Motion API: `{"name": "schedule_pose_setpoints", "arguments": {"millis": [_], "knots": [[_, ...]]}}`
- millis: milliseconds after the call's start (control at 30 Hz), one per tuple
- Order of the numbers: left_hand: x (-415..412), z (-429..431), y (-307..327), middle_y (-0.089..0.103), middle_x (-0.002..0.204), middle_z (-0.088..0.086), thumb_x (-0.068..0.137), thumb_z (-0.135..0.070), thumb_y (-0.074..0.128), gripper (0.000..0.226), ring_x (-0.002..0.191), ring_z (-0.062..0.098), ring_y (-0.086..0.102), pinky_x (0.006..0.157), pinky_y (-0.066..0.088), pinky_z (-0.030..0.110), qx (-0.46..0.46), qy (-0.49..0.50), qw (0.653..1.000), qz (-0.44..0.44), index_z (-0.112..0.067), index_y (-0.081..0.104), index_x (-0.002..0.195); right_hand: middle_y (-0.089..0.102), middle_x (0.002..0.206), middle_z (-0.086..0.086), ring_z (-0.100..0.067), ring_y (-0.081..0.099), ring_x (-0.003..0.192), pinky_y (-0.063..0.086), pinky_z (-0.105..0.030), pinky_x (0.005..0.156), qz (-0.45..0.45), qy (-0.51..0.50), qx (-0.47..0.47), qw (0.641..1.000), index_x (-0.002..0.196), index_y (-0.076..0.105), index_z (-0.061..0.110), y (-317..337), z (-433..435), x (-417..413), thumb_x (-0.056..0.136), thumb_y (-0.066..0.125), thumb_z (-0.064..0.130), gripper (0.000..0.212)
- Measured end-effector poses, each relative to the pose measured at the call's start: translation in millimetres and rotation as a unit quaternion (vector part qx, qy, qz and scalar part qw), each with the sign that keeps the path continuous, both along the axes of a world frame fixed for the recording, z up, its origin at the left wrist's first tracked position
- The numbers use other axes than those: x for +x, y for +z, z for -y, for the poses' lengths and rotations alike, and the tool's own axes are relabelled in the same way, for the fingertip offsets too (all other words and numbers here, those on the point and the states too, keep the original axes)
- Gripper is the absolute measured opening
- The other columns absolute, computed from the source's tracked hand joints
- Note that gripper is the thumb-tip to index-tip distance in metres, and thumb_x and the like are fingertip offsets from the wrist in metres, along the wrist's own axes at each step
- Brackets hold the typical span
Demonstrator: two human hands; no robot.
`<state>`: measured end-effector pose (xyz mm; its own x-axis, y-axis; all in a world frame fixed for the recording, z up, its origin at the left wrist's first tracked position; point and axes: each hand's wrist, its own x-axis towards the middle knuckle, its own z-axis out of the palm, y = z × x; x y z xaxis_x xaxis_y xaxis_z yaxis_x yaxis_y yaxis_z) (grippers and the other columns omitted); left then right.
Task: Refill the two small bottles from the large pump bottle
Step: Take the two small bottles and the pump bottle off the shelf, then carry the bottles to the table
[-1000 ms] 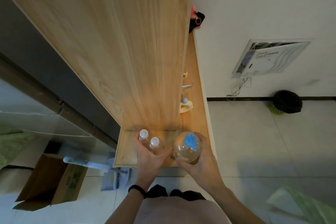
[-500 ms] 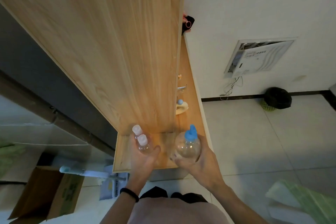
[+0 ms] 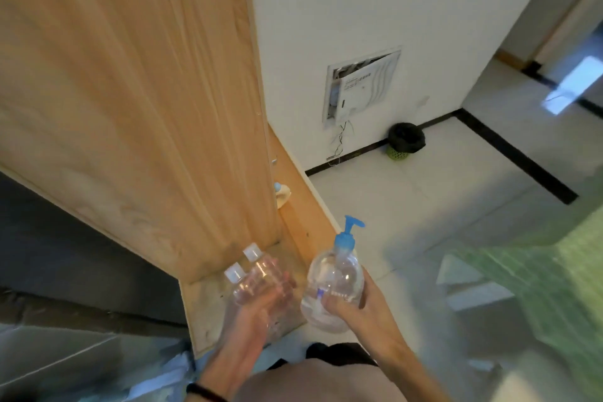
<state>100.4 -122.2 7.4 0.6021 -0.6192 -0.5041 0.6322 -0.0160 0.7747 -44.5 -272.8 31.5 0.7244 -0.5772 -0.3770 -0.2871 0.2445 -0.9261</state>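
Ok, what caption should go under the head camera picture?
Left hand holds two small bottles, right hand holds the pump bottle, beside a wooden shelf.

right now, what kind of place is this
Probably a hallway or entry in a home: a wooden cabinet against a white wall, a pale tiled floor, and a small bin by the wall.

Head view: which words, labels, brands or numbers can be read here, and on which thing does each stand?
Nothing can be read.
On the white sheet in the wall box: dark printed lines, too blurred to read.
On the large pump bottle in the right hand: a small blue mark and pale print, too blurred.
On the two small bottles in the left hand: no label shows.
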Motion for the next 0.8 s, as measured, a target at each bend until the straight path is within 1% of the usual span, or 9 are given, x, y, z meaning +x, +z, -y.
{"name": "schedule_pose_setpoints", "arguments": {"millis": [67,100,200,267,400,500,600,700,800], "knots": [[0,-5,0,0.078,0.124,0.010,0.061,-0.033,0.094,0.071,0.112,0.028,0.076,0.081,0.055,0.039,0.016,-0.064,0.998,-0.007,-0.021,0.073,0.128,0.077,0.115,0.003,-0.015,0.074,0.108,0.059,-0.027,0.084,-0.006,-0.034,0.004,0.999,0.129,0.066,0.029,2,-13,-9,0.069,0.082,0.035,0.062],[0,-9,1,0.079,0.122,0.009,0.060,-0.037,0.095,0.069,0.112,0.028,0.076,0.080,0.058,0.036,0.019,-0.084,0.996,-0.006,-0.023,0.075,0.124,0.077,0.116,0.004,-0.015,0.074,0.109,0.059,-0.027,0.084,-0.007,-0.052,0.006,0.999,0.130,0.065,0.030,4,-21,-15,0.067,0.081,0.040,0.066],[1,-23,-3,0.082,0.107,0.012,0.065,-0.019,0.090,0.050,0.097,0.028,0.081,0.071,0.064,0.030,0.032,-0.114,0.993,0.004,-0.013,0.078,0.114,0.076,0.117,0.009,-0.011,0.073,0.108,0.059,-0.024,0.082,-0.012,-0.107,0.009,0.994,0.133,0.062,0.035,4,-47,-31,0.071,0.081,0.041,0.065],[-2,-34,-6,0.082,0.109,0.013,0.073,-0.011,0.081,0.043,0.098,0.027,0.081,0.072,0.065,0.030,0.040,-0.158,0.987,0.001,-0.014,0.075,0.116,0.076,0.116,0.011,-0.008,0.073,0.106,0.059,-0.022,0.080,-0.020,-0.146,0.014,0.989,0.132,0.061,0.040,3,-66,-43,0.071,0.082,0.043,0.064],[-11,-50,-13,0.078,0.124,0.013,0.081,-0.010,0.081,0.056,0.110,0.033,0.077,0.077,0.066,0.034,0.050,-0.226,0.972,-0.025,-0.011,0.059,0.133,0.076,0.116,0.015,-0.004,0.073,0.105,0.056,-0.027,0.084,-0.046,-0.211,0.039,0.976,0.129,0.061,0.052,3,-99,-71,0.063,0.083,0.054,0.069],[-22,-53,-17,0.077,0.126,0.013,0.079,-0.011,0.082,0.060,0.112,0.035,0.076,0.073,0.066,0.034,0.047,-0.267,0.961,-0.046,-0.018,0.061,0.134,0.076,0.113,0.020,0.000,0.072,0.103,0.054,-0.027,0.085,-0.067,-0.259,0.046,0.962,0.121,0.062,0.060,1,-120,-96,0.059,0.082,0.059,0.065],[-38,-52,-23,0.076,0.128,0.010,0.080,-0.006,0.080,0.055,0.116,0.030,0.075,0.093,0.063,0.044,0.047,-0.310,0.949,-0.043,-0.018,0.066,0.132,0.076,0.111,0.021,-0.002,0.073,0.104,0.055,-0.027,0.085,-0.085,-0.313,0.054,0.945,0.123,0.062,0.054,-1,-140,-125,0.058,0.083,0.058,0.068],[-61,-47,-26,0.077,0.127,0.009,0.080,-0.006,0.078,0.055,0.117,0.027,0.075,0.095,0.062,0.043,0.053,-0.357,0.932,-0.041,-0.014,0.065,0.132,0.078,0.110,0.018,-0.004,0.074,0.103,0.055,-0.024,0.082,-0.096,-0.373,0.060,0.921,0.126,0.063,0.049,-2,-160,-157,0.060,0.083,0.056,0.070],[-92,-37,-28,0.077,0.126,0.010,0.077,-0.008,0.079,0.057,0.116,0.026,0.075,0.106,0.054,0.053,0.058,-0.418,0.906,-0.040,-0.010,0.065,0.133,0.078,0.115,0.008,-0.011,0.073,0.106,0.055,-0.021,0.076,-0.110,-0.452,0.063,0.883,0.128,0.063,0.044,1,-181,-196,0.047,0.082,0.060,0.085]]}}
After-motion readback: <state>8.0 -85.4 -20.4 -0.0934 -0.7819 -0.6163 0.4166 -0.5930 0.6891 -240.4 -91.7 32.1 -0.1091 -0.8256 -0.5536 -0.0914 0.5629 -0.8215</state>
